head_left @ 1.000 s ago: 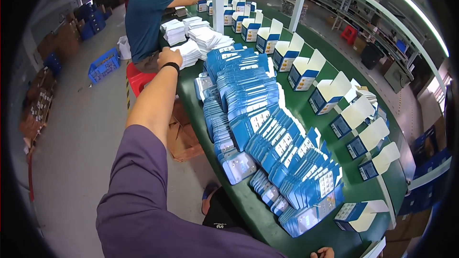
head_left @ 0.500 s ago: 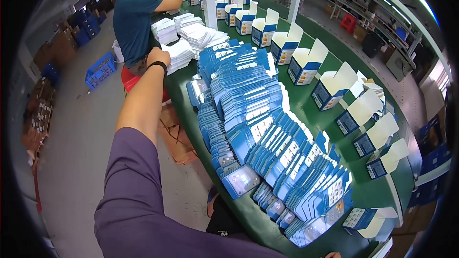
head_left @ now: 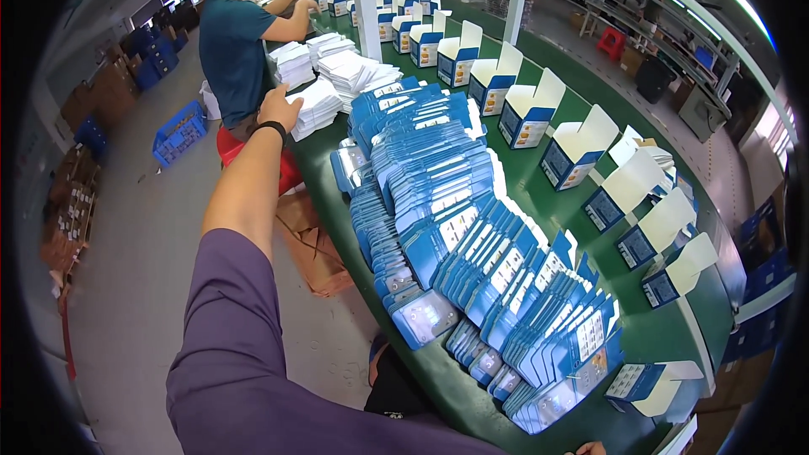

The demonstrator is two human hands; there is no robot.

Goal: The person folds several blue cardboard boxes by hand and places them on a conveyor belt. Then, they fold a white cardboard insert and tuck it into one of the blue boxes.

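My left arm reaches far out along the table's left edge. At its end my left hand (head_left: pixel 277 113) has fingers apart, beside the nearest stack of folded white papers (head_left: pixel 317 108); nothing shows in its grip. Only a sliver of my right hand (head_left: pixel 592 449) enters at the bottom edge, its fingers mostly cut off. Between the two hands lies a long spread of flattened blue-and-white cartons (head_left: pixel 442 173), overlapping in leaning rows. Close to my right hand, an erected blue-and-white box (head_left: pixel 647 388) lies with its pale flap open.
Open boxes (head_left: pixel 529 109) stand in a line on the green conveyor (head_left: pixel 514 170). A person in a blue cap (head_left: pixel 232 50) works at the far left, hands near the far boxes. A white post (head_left: pixel 364 8) rises from the table. A blue crate (head_left: pixel 179 133) sits on the floor.
The line of boxes has shifted slightly away and to the left. My left hand's fingers have opened out near the papers. The other person's hands have moved apart.
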